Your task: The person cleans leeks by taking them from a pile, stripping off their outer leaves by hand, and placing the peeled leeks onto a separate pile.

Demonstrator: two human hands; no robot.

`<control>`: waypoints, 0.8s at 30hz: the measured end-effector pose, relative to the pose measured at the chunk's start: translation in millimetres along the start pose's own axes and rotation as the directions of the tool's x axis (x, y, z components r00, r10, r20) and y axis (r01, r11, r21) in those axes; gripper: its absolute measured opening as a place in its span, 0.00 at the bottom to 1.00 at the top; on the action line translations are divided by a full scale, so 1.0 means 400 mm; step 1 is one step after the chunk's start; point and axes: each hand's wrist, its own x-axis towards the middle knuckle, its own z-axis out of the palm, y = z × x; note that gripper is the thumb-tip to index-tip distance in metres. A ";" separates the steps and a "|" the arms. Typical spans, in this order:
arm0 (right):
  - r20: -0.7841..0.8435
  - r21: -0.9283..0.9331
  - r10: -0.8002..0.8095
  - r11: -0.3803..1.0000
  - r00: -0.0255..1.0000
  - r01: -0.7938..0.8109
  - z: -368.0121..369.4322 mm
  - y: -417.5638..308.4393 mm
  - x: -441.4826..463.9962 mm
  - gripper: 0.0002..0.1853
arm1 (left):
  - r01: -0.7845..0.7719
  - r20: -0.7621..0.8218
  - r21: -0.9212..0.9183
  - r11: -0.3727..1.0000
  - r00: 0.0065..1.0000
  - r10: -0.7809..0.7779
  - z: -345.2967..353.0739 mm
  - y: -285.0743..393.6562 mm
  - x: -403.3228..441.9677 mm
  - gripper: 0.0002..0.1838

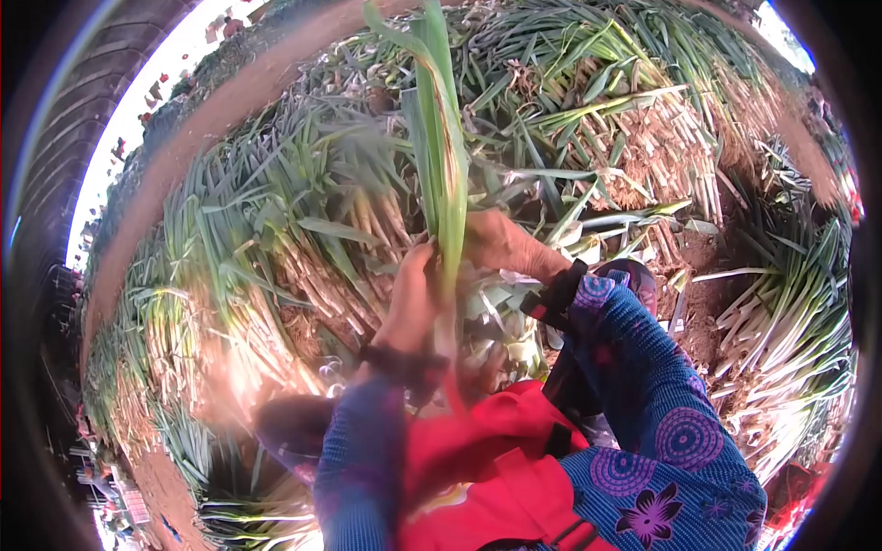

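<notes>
- One stalk being handled: the left hand (411, 298) grips a leek (448, 174) above the red apron (501, 496).
- Right hand (503, 243) is against its leaves, fingertips hidden; I can't tell its grip.
- Moving it calls for a steady left hold, I'd say.

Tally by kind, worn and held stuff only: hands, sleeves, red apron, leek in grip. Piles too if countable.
Hands, left hand and right hand: 2
Blue patterned sleeves: 2
Red apron: 1
Held leek: 1
Total: 6
Piled leeks: overlapping, not countable
</notes>
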 end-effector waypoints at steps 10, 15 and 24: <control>0.010 0.563 0.313 0.783 0.950 -0.264 -0.066 -0.016 0.007 0.20 | 0.008 -0.092 -0.320 0.947 0.995 -0.040 -0.007 0.065 -0.027 0.16; 0.145 0.582 0.250 0.761 0.957 -0.287 0.012 -0.048 0.031 0.20 | -0.147 -0.042 -0.358 0.922 0.989 0.142 0.017 0.074 -0.001 0.20; 0.070 0.594 0.202 0.778 0.977 -0.203 0.038 -0.022 0.070 0.17 | -0.185 -0.080 -0.335 0.924 0.983 0.167 0.031 0.090 0.019 0.25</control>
